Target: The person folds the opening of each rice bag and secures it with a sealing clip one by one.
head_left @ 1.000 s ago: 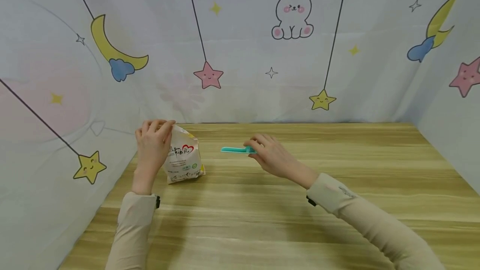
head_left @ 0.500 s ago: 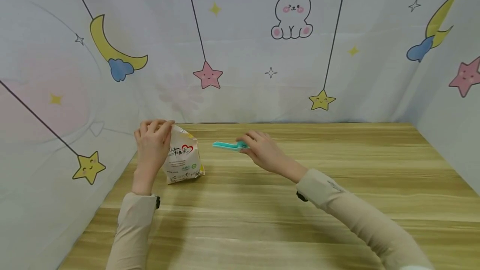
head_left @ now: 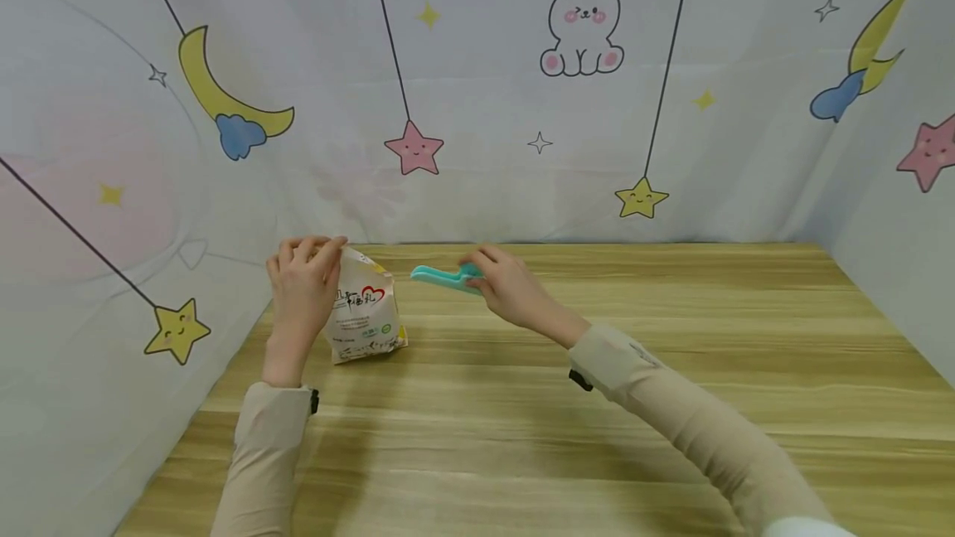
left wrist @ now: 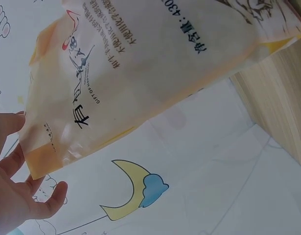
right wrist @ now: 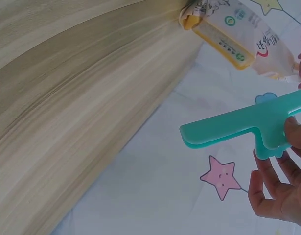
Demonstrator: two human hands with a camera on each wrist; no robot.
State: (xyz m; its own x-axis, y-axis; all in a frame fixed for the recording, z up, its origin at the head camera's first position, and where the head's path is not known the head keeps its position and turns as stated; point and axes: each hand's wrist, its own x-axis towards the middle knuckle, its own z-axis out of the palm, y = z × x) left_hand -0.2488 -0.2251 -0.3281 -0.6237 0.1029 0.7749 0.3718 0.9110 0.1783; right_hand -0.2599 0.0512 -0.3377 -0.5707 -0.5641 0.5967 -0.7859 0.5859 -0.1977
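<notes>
Pinched between thumb and fingers of our right hand (head_left: 515, 288) is a turquoise clip (head_left: 433, 275); we grip it by the short handle part, and its long bar points toward our left. We hold it raised over the tabletop (head_left: 477, 446), near the bag but apart from it. Our left hand (head_left: 301, 288) pinches the top edge of the pale bag (head_left: 364, 323), thumb on one face and fingers on the other, as we see from the left wrist. That bag stands on the wood-grained tabletop, toward its far left part, its base down and its top drawn up to our fingers. On its front we make out dark lettering, a red heart outline and a small green mark; yellow patches show at the edges. Beige sleeves (head_left: 697, 421) cover our forearms, and a small dark device (head_left: 580, 379) sits under the right cuff. Behind everything hangs a white backdrop (head_left: 492, 189) printed with a rabbit (head_left: 584, 23), moons and smiling stars in pink and yellow.
</notes>
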